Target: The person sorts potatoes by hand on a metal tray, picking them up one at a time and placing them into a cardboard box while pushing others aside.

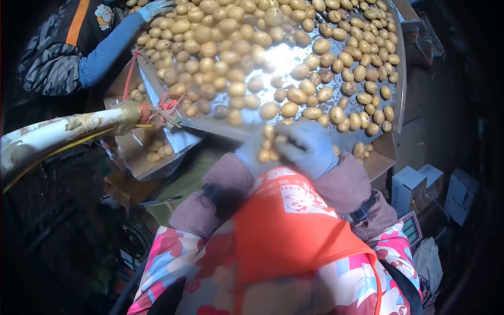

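Both of my hands wear pale blue gloves and meet at the near edge of the sorting table point(206, 125). A small cluster of potatoes point(269, 143) is gathered between them. My left hand point(252, 152) cups the cluster from the left, its fingers partly blurred by glare. From the other side, my right hand point(311, 148) curls its fingers against the same potatoes. Many loose potatoes point(296, 95) of mixed sizes are spread over the metal surface just beyond my hands.
At the upper left, a co-worker's gloved hand point(156, 9) touches the potato pile. A white pipe point(68, 128) juts in from the left, near a lined cardboard box point(137, 167) with potatoes. Another carton point(382, 157) hangs below the right edge. White boxes point(407, 185) stand lower right.
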Available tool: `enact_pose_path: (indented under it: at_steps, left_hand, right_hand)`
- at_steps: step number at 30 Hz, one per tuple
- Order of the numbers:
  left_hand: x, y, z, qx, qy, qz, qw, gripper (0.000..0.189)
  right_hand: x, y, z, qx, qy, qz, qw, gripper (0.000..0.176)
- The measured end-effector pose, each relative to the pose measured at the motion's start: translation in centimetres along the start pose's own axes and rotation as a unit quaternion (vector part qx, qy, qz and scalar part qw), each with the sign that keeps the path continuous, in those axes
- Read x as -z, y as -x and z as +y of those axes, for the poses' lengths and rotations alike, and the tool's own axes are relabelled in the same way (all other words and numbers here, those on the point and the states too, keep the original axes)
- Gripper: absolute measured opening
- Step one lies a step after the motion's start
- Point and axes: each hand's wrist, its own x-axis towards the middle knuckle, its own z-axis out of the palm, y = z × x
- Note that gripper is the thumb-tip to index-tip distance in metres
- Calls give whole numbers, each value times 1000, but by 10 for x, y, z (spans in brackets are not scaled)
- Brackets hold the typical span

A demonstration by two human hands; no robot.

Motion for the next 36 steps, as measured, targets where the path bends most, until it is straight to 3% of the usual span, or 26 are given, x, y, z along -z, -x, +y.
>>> enact_pose_path:
  at_steps: [2,4,6,7,8,11,12,15,16,17,18,19,20,22,23,24,25,26,27,28,29,31,32,34,36]
  left_hand:
    - [3,9,-2,19,32,-16,999,47]
    - [-4,23,-5,-21,-43,60,997,45]
    - [-3,29,-3,-65,-152,127,978,42]
    - [8,24,-2,-70,-148,113,980,41]
    - [16,22,-1,-75,-144,100,982,39]
    - [22,32,-6,-99,-76,76,989,35]
    - [23,38,-9,-115,-69,67,989,34]
    - [38,49,-12,-146,-64,35,987,32]
    - [48,50,-11,-141,-43,25,989,33]
    - [70,46,-6,-115,24,16,993,34]
    - [83,49,-6,-127,53,-5,991,36]
    - [96,52,-7,-137,83,-26,987,38]
    - [103,56,-11,-180,72,-56,980,42]
    - [106,75,-8,-170,152,-37,973,54]
    - [108,86,-8,-199,159,-19,967,47]
    - [112,100,-9,-230,170,2,958,40]
    - [116,116,-9,-261,178,25,949,33]
    - [116,136,-7,-266,234,44,934,18]
    - [166,122,2,-438,62,-206,873,13]
    - [197,130,-5,-484,61,-207,848,13]
    - [224,140,-10,-530,62,-207,820,16]
    - [283,191,-23,-432,278,-112,851,15]
    - [313,219,-34,-413,366,-135,823,15]
    - [381,267,-57,-349,567,-242,706,17]
    - [460,304,-74,-281,680,-342,584,21]
  right_hand:
    - [6,1,-8,74,8,26,997,34]
    - [17,9,-1,151,55,71,984,37]
    - [11,40,30,40,130,104,985,39]
    - [6,50,41,-13,167,120,979,41]
    - [5,53,42,-8,151,67,986,45]
    - [-19,34,53,97,210,23,973,45]
    - [-23,27,71,85,223,-13,971,48]
    - [-14,-14,134,126,298,29,946,49]
    - [12,-33,113,48,340,-32,939,49]
    - [18,-37,160,87,438,58,893,50]
    - [42,-46,151,-8,463,10,887,53]
    - [73,-62,137,-196,389,-73,897,53]
    - [84,-47,137,-23,439,-40,897,51]
    - [79,-26,215,-66,438,70,894,49]
    - [69,-31,238,-82,430,125,890,48]
    - [49,-36,207,-79,397,119,907,48]
    - [20,-43,138,-100,391,27,915,47]
    - [-10,-52,69,-121,378,-66,915,47]
    - [-36,-37,55,-78,362,-78,926,45]
    - [-63,-22,40,-35,345,-92,933,44]
    - [-92,0,52,92,290,62,950,43]
    - [-95,11,71,52,271,69,959,43]
    - [-95,13,66,28,260,78,962,43]
    - [-97,10,57,72,286,139,945,39]
    - [-100,10,67,98,298,178,933,39]
